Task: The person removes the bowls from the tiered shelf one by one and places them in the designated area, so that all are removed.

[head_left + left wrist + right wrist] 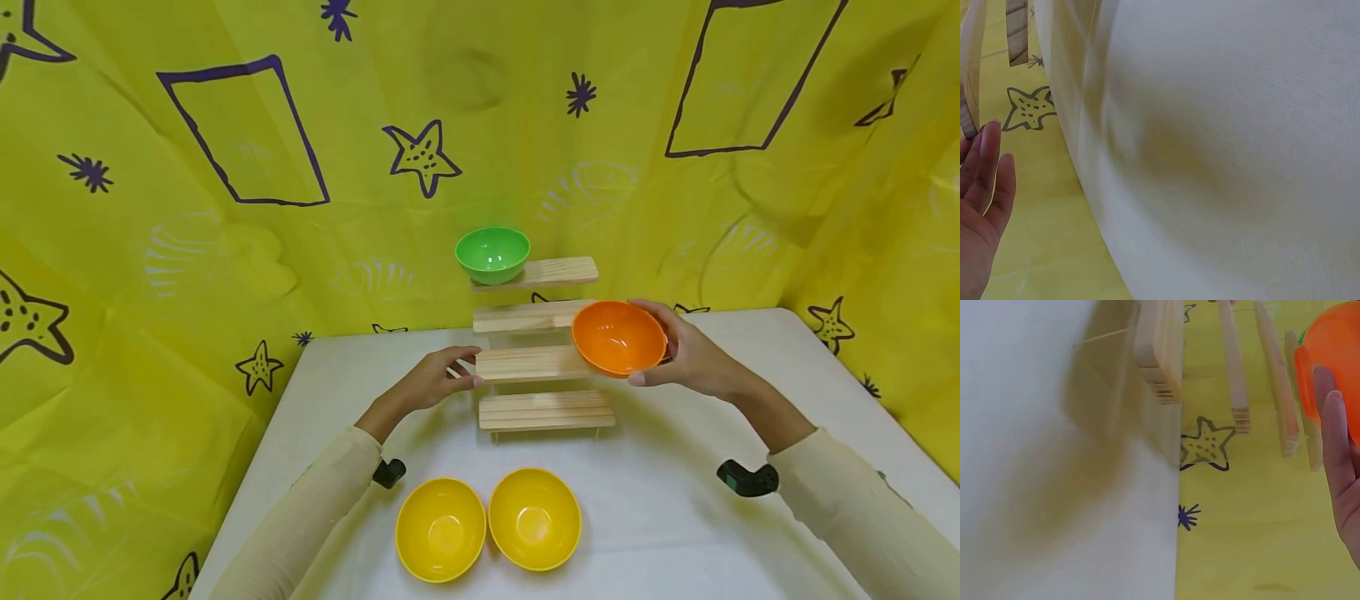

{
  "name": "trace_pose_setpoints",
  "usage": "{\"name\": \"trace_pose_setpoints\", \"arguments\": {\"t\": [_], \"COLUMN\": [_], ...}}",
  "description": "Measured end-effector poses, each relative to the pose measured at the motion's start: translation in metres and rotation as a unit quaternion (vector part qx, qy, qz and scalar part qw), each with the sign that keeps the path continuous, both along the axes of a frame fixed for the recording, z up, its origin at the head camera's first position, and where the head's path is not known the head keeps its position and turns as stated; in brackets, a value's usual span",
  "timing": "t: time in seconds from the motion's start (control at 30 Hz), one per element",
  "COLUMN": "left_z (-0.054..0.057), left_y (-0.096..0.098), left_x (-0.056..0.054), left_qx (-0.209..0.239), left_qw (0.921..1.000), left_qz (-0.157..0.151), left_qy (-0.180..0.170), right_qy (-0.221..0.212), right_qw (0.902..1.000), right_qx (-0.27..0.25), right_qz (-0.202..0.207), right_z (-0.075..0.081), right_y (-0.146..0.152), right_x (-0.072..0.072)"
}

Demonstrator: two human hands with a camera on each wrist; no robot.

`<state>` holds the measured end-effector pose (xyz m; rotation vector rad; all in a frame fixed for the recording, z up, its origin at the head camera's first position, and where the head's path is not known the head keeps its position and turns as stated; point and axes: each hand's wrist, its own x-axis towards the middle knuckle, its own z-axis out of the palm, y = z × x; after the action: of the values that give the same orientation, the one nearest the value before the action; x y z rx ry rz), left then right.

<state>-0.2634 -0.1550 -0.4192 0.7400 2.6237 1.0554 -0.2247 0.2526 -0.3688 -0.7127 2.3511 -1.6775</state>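
Note:
My right hand (693, 354) grips an orange bowl (618, 337) by its right side, thumb below and fingers behind. The bowl is held at the right ends of the middle boards of a tiered wooden stand (532, 364). In the right wrist view, fingers (1337, 447) lie against the outside of the bowl (1335, 356). At the stand's left side, my left hand (435, 377) pinches the end of the second board from the bottom between thumb and fingers. A green bowl (492, 256) sits on the left part of the top board (558, 272).
Two yellow bowls (441, 530) (535, 519) stand side by side on the white table (660, 533), in front of the stand. Behind the table hangs a yellow cloth (510, 108) printed with stars. Dark wrist devices (748, 479) sit below both sleeves.

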Motion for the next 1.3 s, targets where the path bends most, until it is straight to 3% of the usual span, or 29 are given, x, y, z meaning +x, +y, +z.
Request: {"name": "trace_pose_setpoints", "arguments": {"t": [0.5,1.3], "left_z": [0.000,-0.002], "left_y": [0.001,-0.001], "left_x": [-0.002,-0.001], "left_qx": [0.007,0.007], "left_qw": [0.9999,0.9999], "left_qz": [-0.006,-0.006], "left_qy": [0.006,0.009], "right_qy": [0.013,-0.013], "right_qw": [0.9997,0.9989], "right_qx": [-0.004,-0.013], "right_qz": [0.021,0.043], "right_z": [-0.020,-0.039], "right_y": [0.010,0.015], "right_x": [0.021,0.053]}}
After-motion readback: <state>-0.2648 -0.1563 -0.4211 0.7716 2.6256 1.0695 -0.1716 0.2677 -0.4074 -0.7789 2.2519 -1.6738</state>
